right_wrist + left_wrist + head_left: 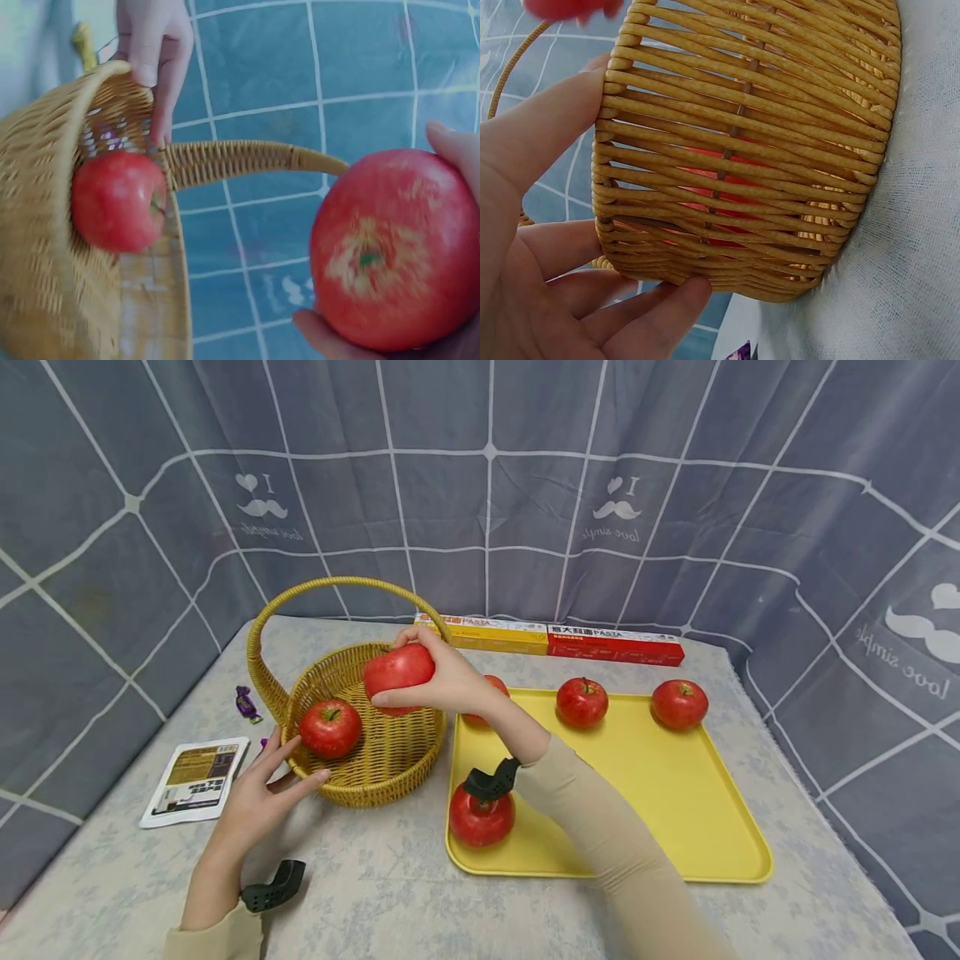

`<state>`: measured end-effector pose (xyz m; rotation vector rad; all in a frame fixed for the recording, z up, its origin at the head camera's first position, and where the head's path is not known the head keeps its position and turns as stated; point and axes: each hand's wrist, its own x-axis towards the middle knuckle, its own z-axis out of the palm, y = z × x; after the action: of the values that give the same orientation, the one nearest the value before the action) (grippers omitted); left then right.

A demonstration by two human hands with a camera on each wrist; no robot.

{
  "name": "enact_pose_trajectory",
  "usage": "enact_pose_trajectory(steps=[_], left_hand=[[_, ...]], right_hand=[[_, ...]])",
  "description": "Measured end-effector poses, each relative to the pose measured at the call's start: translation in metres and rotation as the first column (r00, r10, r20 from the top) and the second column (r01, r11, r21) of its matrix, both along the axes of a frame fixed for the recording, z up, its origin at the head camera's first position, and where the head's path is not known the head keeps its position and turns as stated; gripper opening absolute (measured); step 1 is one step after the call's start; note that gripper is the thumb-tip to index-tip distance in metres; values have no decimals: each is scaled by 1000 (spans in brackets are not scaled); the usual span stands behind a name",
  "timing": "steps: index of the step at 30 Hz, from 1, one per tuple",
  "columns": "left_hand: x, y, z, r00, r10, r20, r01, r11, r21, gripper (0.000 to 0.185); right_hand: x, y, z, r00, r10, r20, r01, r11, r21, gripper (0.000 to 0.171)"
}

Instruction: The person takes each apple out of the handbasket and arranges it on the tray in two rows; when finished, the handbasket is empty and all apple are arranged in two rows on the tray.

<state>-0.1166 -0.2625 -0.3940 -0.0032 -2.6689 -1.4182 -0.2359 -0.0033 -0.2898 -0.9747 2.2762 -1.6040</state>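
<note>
My right hand (pixel 453 681) grips a red apple (pixel 397 670) above the open top of a wicker basket (pixel 367 795). In the right wrist view the thumb and fingers lie round that apple (pixel 397 255). Inside the basket, toward its left side, rests another red apple (pixel 330 728). My left hand (pixel 258 797) holds the basket's near left rim. The left wrist view has its fingers (pixel 656 319) against the woven wall and the thumb at the rim, with red showing through the weave.
Right of the basket lies a yellow tray (pixel 637 793) with several apples, one partly hidden by my right arm. Yellow (pixel 487 639) and red (pixel 615 647) pasta boxes line the back. On the left are a white-edged packet (pixel 197 781) and a purple-wrapped candy (pixel 246 703).
</note>
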Motion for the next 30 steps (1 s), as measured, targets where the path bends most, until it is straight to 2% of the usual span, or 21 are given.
enact_pose_trajectory(steps=[3, 8, 13, 16, 22, 25, 30], left_hand=[[0, 0, -1, 1000, -6, -3, 6, 1000, 5, 76], [0, 0, -1, 1000, 0, -7, 0, 1000, 6, 76], [-1, -1, -1, 1000, 3, -14, -3, 1000, 8, 75], [-2, -1, -2, 1000, -2, -18, 2, 1000, 7, 75], [-2, -2, -2, 999, -5, -36, 5, 1000, 11, 75], [-2, -2, -2, 999, -9, -36, 10, 1000, 17, 75], [-2, -1, -2, 1000, -8, -29, 9, 1000, 19, 75]], right_hand=[[8, 26, 1, 999, -34, -37, 33, 999, -26, 59], [22, 72, -10, 993, -86, -77, 84, 996, -33, 61], [36, 114, -21, 987, -136, -87, 137, 990, 12, 53], [44, 137, -27, 985, -137, -109, 142, 989, 41, 50], [55, 173, -47, 972, -154, -177, 169, 983, 75, 62], [59, 188, -59, 968, -170, -182, 191, 976, 103, 68], [66, 211, -77, 967, -188, -170, 222, 953, 208, 76]])
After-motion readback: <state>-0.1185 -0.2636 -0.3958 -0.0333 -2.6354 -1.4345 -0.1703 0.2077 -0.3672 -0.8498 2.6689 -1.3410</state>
